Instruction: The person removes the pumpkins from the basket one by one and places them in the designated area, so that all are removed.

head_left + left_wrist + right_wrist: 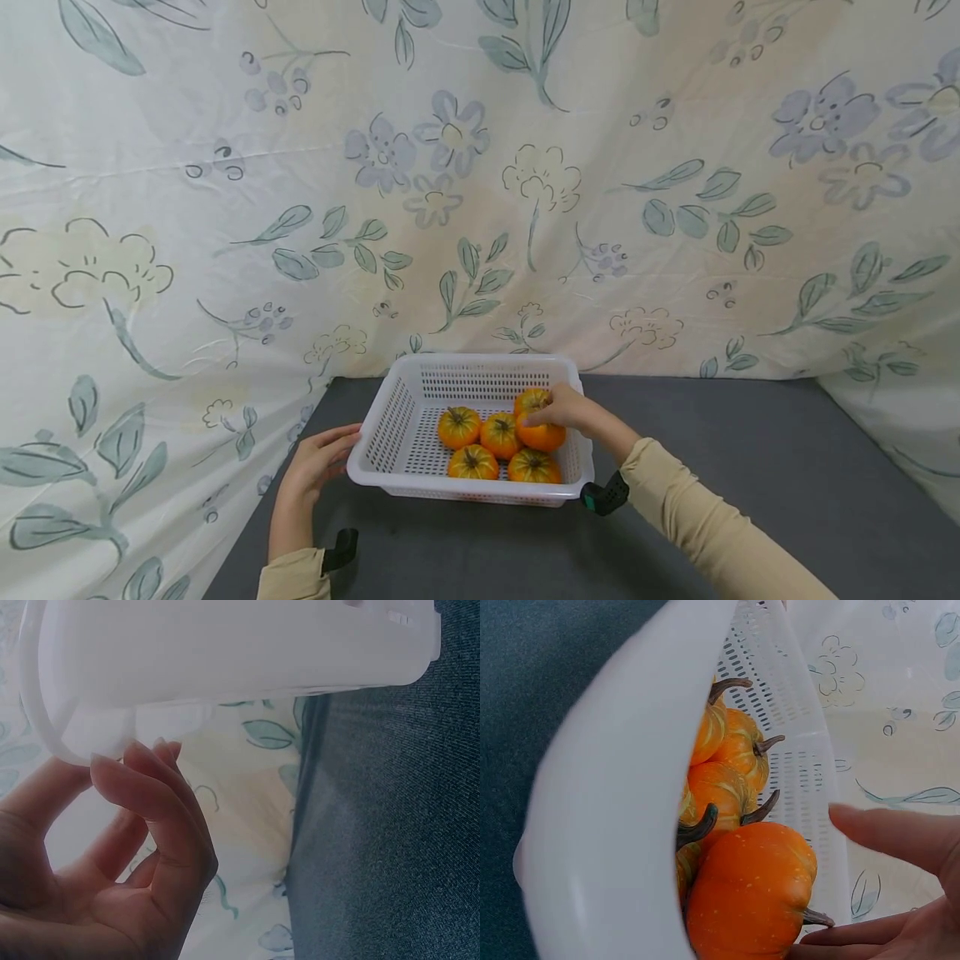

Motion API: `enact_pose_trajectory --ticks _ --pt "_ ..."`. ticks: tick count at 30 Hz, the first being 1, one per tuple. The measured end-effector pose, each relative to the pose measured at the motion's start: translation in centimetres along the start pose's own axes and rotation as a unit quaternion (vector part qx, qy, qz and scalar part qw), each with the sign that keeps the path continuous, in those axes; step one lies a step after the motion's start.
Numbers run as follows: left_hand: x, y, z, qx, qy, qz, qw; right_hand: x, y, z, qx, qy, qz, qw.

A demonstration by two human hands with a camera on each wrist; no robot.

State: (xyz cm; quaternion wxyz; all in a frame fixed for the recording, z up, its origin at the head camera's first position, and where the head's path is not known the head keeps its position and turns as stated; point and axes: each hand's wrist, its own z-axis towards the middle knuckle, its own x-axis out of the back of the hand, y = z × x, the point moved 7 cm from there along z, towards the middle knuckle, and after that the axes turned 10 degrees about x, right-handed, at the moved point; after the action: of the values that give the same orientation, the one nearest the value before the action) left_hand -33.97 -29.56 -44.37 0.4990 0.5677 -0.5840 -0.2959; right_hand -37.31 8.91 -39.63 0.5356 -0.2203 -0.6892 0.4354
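Several small orange pumpkins with brown stems sit together in a white perforated plastic basket. My left hand is at the basket's left side, its curled fingertips and thumb pinching the rim, as the left wrist view shows close up. Over the basket's right part, my right hand reaches in above a pumpkin. Its thumb is stretched out and apart from that pumpkin, while the other fingers lie straight beside the stem. The basket's near wall hides part of the pumpkins in the right wrist view.
The basket stands on a dark grey tabletop. Behind it and at both sides hangs a pale cloth printed with flowers and leaves. Black straps with small devices are at both wrists.
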Motion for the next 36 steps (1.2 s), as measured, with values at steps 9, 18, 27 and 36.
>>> enact_pose_trajectory --ticks 9,18,27,36 --pt "-0.09 -0.01 0.05 -0.001 -0.004 0.002 1.0 0.1 0.34 0.11 -0.021 0.002 -0.041 0.999" --pt "-0.05 -0.09 0.27 -0.003 -0.006 -0.001 1.0 0.19 0.87 0.4 -0.017 -0.004 -0.06 0.998" --pt "-0.06 -0.06 0.22 -0.016 -0.015 0.0 0.9998 -0.14 0.54 0.52 -0.008 -0.013 -0.071 0.997" --pt "-0.05 0.03 0.03 -0.011 -0.012 -0.003 0.9999 -0.31 0.54 0.45 -0.009 -0.016 -0.065 0.998"
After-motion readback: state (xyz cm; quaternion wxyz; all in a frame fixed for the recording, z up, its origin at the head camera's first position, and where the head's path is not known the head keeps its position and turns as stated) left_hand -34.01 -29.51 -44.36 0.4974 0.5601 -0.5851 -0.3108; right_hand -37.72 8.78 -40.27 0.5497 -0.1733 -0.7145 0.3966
